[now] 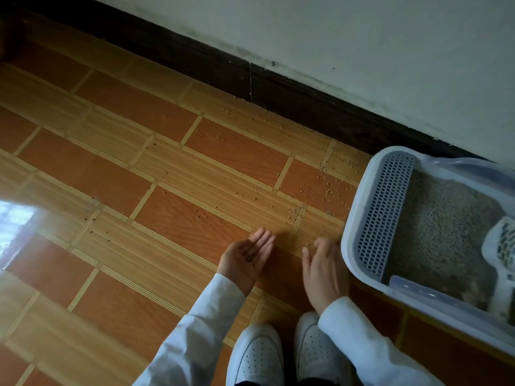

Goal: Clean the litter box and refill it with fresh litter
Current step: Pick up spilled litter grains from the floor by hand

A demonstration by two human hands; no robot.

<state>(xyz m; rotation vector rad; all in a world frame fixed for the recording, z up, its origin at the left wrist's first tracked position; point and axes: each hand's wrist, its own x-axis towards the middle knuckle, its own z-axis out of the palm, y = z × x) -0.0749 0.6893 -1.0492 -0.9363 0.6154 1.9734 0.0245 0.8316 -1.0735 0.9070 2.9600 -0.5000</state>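
Your left hand (249, 259) lies palm up just above the floor (117, 168), fingers straight and together, a few litter grains (249, 257) cupped in it; your right hand (323, 270) (blurred) sits beside it, fingers relaxed, nr the litter box (351, 218); scoop (501, 246) rests inside on the litter; stray grains dot the floor.

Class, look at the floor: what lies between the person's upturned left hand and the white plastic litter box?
In the head view, the right hand and scattered litter granules on the tiled floor lie between the left hand and the white plastic litter box.
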